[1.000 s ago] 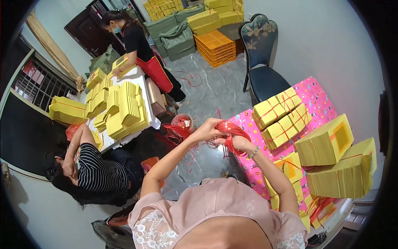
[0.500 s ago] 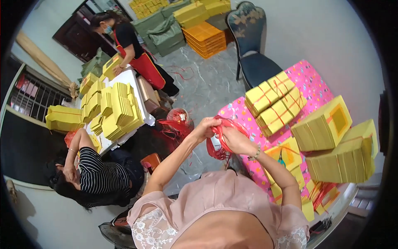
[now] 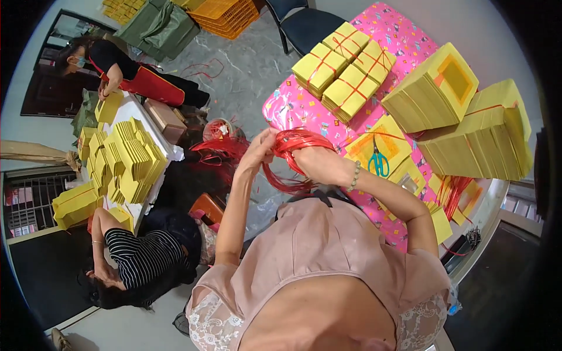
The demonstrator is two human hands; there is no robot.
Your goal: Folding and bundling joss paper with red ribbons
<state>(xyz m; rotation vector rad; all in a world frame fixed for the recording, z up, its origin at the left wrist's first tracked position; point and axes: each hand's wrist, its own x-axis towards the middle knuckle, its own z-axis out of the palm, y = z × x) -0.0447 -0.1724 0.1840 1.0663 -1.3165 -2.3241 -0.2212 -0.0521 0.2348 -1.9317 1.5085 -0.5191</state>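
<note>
The head has tipped further down since a second ago, so the pink table (image 3: 304,105) and its tied yellow paper bundles (image 3: 345,64) sit higher in view. The work looks unchanged: the left hand (image 3: 257,153) and right hand (image 3: 319,164) stay closed on the hank of red string (image 3: 298,143) — held above the table's near edge, loose strands trailing below — so the string is seemingly still being gathered, nothing tied yet.
</note>
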